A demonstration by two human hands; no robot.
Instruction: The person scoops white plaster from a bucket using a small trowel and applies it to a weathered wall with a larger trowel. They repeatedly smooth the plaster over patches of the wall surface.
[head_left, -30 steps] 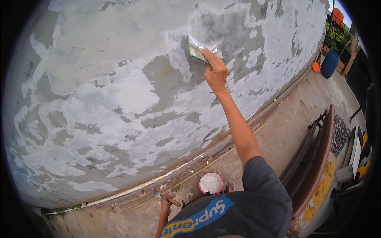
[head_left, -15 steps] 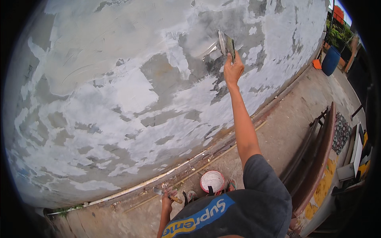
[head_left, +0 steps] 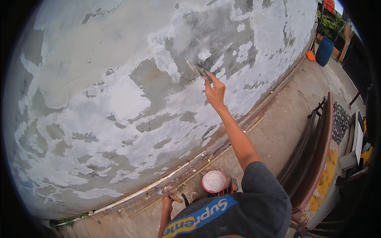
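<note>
The trowel [head_left: 195, 68] is what has moved: half a second ago I saw it higher and farther right, blade upright, white ridge along its left edge. Now it sits lower and more to the left in the upper middle of my view, tipped nearly edge-on. The right hand [head_left: 215, 93] is closed firmly on it. I can't tell whether the blade touches the wall [head_left: 99, 47] or stands just off it.

Above the blade a small white patch [head_left: 204, 54] shows, roughly where that ridge was, so I judge some paste has gone onto the wall. Grey areas [head_left: 156, 85] remain nearby, so I'd call the coating only partly done.

The left hand [head_left: 167, 200] hasn't changed: it grips a scraper [head_left: 176, 198] by its wooden handle. The bucket [head_left: 203, 185] of white paste [head_left: 214, 180] stands by the feet [head_left: 234, 184], neither hand at it; I take spreading as the step in hand. The wall and blue barrel [head_left: 324, 51] sit slightly farther left in my view, which I put down to the camera turning.
</note>
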